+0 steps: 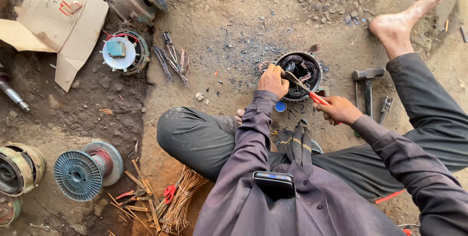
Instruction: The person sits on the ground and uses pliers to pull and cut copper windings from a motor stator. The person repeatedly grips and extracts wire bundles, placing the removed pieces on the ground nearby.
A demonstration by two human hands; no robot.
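From my seat I see the round, dark metal motor stator [301,76] with burnt windings sitting on the dirt ground [229,26], at about one o'clock from frame centre. My left hand [273,81] rests on the stator's rim at its nine o'clock edge, fingers curled shut over the rim. My right hand [340,110], at the stator's four o'clock, is closed around the red handles of long-nosed pliers [303,87], whose dark tip reaches into the windings. A grey steel hammer [367,86] lies just beside the right hand at its one o'clock, and a bare foot [399,20] is stretched out beyond it. A small blue cap [280,106] lies at the stator's seven o'clock. Far off at eight o'clock, a blue-grey plastic spool of copper wire [87,168] lies beside copper wire strands [183,199].
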